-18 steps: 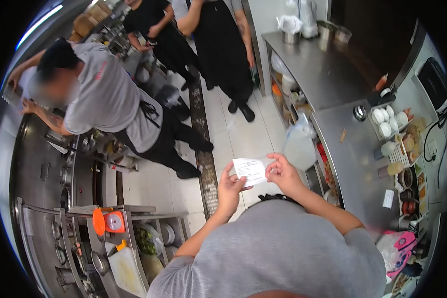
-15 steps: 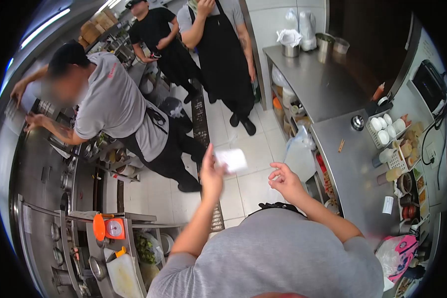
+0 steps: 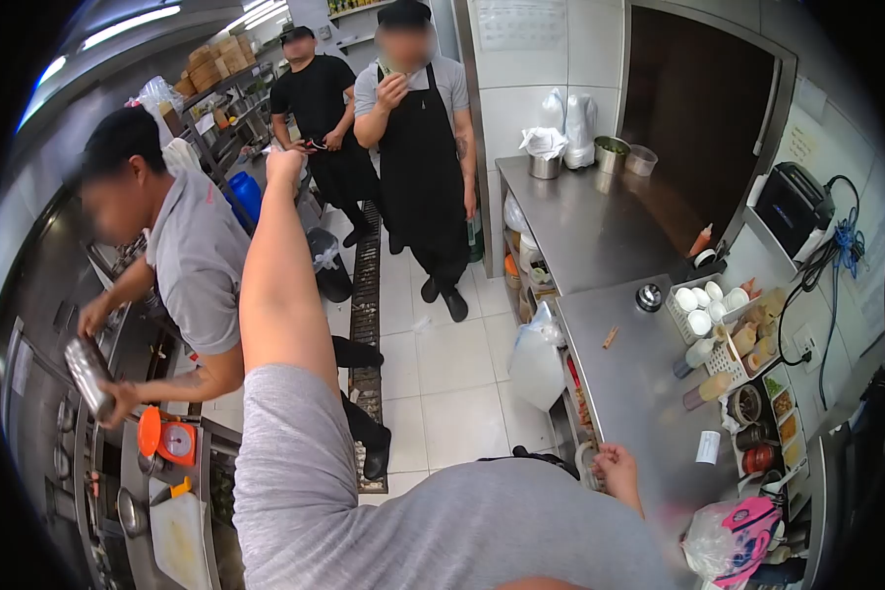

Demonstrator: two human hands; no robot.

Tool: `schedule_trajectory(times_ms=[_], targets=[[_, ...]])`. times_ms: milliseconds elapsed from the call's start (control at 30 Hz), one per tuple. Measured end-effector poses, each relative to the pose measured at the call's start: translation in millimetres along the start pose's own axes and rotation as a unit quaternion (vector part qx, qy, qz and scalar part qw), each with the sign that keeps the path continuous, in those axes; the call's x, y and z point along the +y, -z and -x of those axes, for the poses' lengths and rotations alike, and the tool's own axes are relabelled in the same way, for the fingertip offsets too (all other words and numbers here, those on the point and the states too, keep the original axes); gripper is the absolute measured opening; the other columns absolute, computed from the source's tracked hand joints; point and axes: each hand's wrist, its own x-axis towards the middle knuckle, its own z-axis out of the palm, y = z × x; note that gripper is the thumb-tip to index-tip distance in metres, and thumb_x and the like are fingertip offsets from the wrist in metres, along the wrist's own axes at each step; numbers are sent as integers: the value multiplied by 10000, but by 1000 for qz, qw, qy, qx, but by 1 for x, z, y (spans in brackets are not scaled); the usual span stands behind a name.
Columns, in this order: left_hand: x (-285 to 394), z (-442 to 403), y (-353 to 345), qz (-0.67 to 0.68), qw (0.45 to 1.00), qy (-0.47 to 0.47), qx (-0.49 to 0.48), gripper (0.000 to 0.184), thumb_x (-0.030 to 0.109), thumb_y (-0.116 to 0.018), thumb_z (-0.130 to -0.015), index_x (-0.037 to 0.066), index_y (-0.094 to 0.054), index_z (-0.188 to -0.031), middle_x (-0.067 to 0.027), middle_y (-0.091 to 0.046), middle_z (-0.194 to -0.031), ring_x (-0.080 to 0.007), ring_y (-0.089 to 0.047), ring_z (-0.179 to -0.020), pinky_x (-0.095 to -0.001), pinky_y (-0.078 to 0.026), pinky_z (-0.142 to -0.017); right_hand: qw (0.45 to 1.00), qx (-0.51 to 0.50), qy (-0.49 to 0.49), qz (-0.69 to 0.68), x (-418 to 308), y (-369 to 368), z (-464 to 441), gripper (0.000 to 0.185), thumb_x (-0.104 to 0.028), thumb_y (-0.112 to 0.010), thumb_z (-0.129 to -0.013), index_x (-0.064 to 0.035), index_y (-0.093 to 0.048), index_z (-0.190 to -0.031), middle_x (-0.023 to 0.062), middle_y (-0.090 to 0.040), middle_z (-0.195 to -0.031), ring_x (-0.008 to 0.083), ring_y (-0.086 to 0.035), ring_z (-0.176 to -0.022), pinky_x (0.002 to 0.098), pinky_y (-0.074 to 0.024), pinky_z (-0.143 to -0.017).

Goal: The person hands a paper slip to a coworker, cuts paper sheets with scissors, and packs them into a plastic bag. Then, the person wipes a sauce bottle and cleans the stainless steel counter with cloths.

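My left hand (image 3: 284, 167) is stretched far forward at the end of a straight arm, in front of a person in black. Its fingers are closed, and a small pale edge of the white paper slip seems to show at the fingertips; the rest is hidden. Low on the right, my right hand (image 3: 619, 468) hangs beside the front edge of the steel counter (image 3: 619, 388), holding nothing, its fingers loosely bent and apart. On that counter lie another printed paper slip (image 3: 707, 447) and a small brown clip-like piece (image 3: 611, 337).
A co-worker (image 3: 192, 265) at left holds a metal container (image 3: 89, 379). Two people stand ahead, one in a black apron (image 3: 418, 167). An orange scale (image 3: 177, 442) sits at lower left. Sauce bottles and white cups (image 3: 699, 322) line the right counter. A drain grate (image 3: 367, 324) crosses the floor.
My left hand has reached forward and up with the paper slip. My right hand has dropped down and right toward the counter. The co-worker at left has turned and now holds a metal container.
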Motion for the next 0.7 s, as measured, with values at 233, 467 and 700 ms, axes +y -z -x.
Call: schedule_trajectory(times_ms=[233,467,700], targets=[[-13,123,-82,-275,903,-194,-268,208,192,-658,-786,38,-668,-926,-135,-678,-891,-247,-659,-831,-364,-513,-716,999,-31,4,-23,-10,40,19,262,-32,-626,-840,-2,-583,-1096,40,-613,-851,116,-599,-678,245,-500,-608],[-71,489,-74,-107,751,-242,-604,477,167,-630,-837,4,-538,-1275,-206,-592,-1219,-331,-585,-1095,-389,-442,-971,979,-191,48,48,-29,6,-14,290,-73,-650,-851,-22,-577,-1127,41,-612,-922,122,-614,-784,262,-504,-704],[-119,583,6,198,813,261,-482,566,97,-591,-894,38,-395,-1421,-120,-607,-1184,-156,-587,-935,-287,-492,-848,937,-328,25,118,-45,-99,-16,437,-150,-676,-854,-18,-508,-1235,69,-609,-1036,155,-599,-932,280,-475,-808]])
